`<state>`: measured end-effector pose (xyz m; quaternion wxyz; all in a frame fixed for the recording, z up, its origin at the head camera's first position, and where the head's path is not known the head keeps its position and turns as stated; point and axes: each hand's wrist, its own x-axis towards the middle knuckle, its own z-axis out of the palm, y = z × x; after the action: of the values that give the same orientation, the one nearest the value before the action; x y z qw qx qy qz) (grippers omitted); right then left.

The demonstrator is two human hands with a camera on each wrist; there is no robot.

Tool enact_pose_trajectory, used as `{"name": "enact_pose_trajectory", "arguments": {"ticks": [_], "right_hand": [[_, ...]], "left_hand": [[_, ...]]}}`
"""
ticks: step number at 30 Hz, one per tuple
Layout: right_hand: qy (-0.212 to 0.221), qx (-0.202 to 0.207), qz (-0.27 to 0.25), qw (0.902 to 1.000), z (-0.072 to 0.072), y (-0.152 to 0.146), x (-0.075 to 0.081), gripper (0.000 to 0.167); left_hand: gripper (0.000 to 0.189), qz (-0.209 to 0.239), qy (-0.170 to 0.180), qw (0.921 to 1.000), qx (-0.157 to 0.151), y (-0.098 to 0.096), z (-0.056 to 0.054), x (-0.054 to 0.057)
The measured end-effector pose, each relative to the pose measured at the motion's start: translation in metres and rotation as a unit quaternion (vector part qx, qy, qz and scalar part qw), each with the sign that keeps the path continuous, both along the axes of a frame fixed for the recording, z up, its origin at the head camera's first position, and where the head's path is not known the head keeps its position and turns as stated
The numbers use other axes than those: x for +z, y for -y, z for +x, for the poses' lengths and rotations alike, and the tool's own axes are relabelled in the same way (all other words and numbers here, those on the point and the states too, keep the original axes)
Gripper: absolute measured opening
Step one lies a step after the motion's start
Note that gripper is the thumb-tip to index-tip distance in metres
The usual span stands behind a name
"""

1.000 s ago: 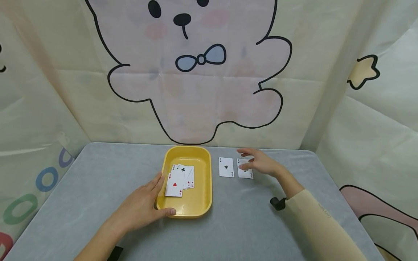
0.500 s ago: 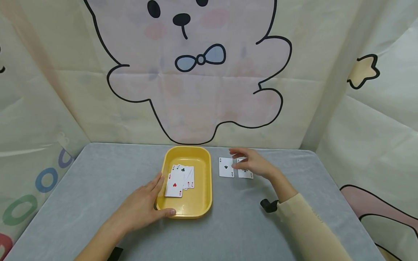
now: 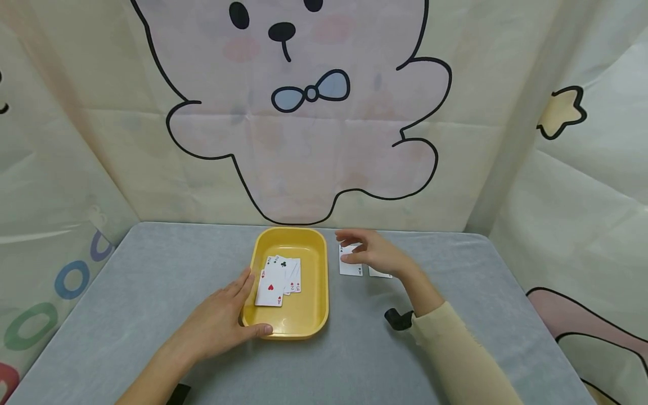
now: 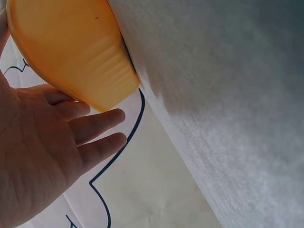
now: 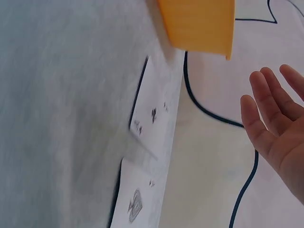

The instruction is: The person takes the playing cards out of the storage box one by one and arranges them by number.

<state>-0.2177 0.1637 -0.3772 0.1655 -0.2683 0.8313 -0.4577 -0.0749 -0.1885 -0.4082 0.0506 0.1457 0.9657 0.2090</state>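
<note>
A yellow tray [image 3: 316,304] stands on the table, with several overlapping playing cards lying face up in it, the ace of hearts [image 3: 268,295] on the left. My left hand [image 3: 215,320] rests against the tray's left side, thumb at the near rim; in the left wrist view its fingers extend loosely beside the yellow wall [image 4: 71,47]. Right of the tray lie an ace of clubs [image 3: 349,270] and an ace of spades [image 5: 135,209]. My right hand [image 3: 377,253] hovers over these two with relaxed fingers and holds nothing, partly hiding both in the head view.
Grey cloth covers the table [image 3: 344,360]. Behind it hangs a pale curtain [image 3: 486,140] with a cartoon animal printed on it, and similar curtains close in both sides. A black strap piece [image 3: 399,319] sticks out at the right cuff.
My right hand has moved left, from over the ace of spades to over the ace of clubs. The left hand, tray and cards have stayed in place.
</note>
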Motion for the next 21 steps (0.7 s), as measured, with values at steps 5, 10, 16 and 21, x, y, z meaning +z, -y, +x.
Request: {"name": "enact_pose_trajectory", "arguments": {"ticks": [5,10,16,21], "right_hand": [[-0.037,0.018,-0.007,0.9991,0.004,0.021,-0.003,0.062],[-0.075,0.04,-0.03,0.9959,0.008,0.048,-0.012,0.057],[-0.066,0.048,-0.03,0.9962,0.015,0.079,-0.016,0.058],[-0.056,0.05,-0.007,0.9972,0.022,0.103,-0.019,0.059]], "left_hand": [[0.121,0.0,0.005,1.0,0.001,0.0,0.0,0.0],[0.12,0.0,0.006,1.0,0.002,0.0,0.0,0.0],[0.119,-0.006,0.014,0.9999,-0.001,0.0,0.0,0.001],[0.117,-0.003,0.005,1.0,-0.005,0.001,0.0,0.001]]}}
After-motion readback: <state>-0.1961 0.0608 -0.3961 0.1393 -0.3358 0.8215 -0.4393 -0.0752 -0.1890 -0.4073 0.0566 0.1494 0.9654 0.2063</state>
